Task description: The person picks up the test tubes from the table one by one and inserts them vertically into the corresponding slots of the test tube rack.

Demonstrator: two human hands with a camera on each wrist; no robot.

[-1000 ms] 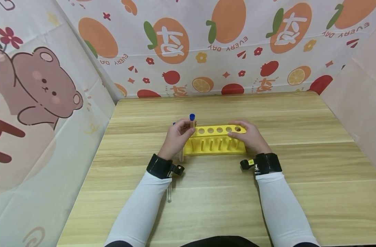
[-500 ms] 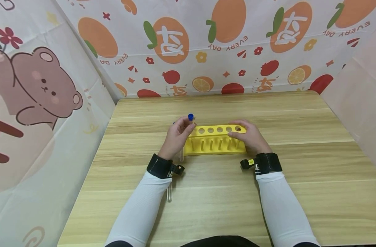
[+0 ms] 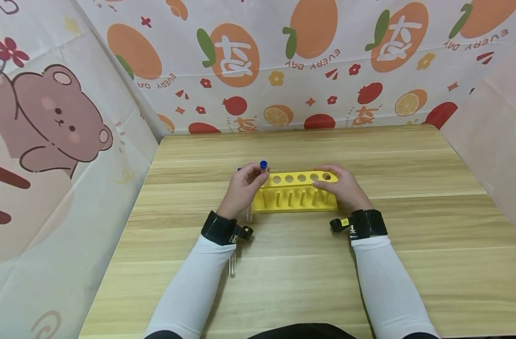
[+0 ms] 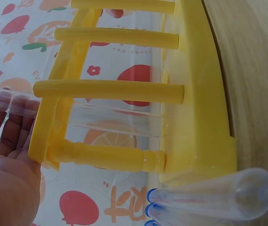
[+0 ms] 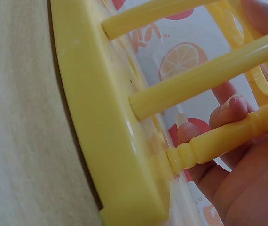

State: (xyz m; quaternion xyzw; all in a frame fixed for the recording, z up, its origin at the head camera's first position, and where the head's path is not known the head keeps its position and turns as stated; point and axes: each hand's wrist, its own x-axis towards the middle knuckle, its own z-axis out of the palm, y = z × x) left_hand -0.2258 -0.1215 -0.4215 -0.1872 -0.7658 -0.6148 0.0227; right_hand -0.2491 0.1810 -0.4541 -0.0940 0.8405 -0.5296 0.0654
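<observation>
A yellow test tube rack (image 3: 300,207) stands upright on the table, with a row of round holes along its top bar. At its left end my left hand (image 3: 240,190) pinches a clear test tube near its blue cap (image 3: 264,165). In the left wrist view that test tube (image 4: 117,117) runs through the end hole of the top bar down toward the base. My right hand (image 3: 344,187) grips the rack's right end, thumb in front and fingers behind. The right wrist view shows those fingers (image 5: 228,110) around the end post (image 5: 228,141).
More clear test tubes (image 4: 214,195) with blue caps lie on the table beside the rack's left end, partly hidden by my left hand. Another tube's rounded end (image 3: 232,266) shows below my left wrist. Printed cloth (image 3: 279,70) hangs behind the wooden table (image 3: 291,282).
The blue-capped test tube in my left hand tilted slightly left, then came back and now sits a little lower in the rack. My right hand and the rack have stayed put.
</observation>
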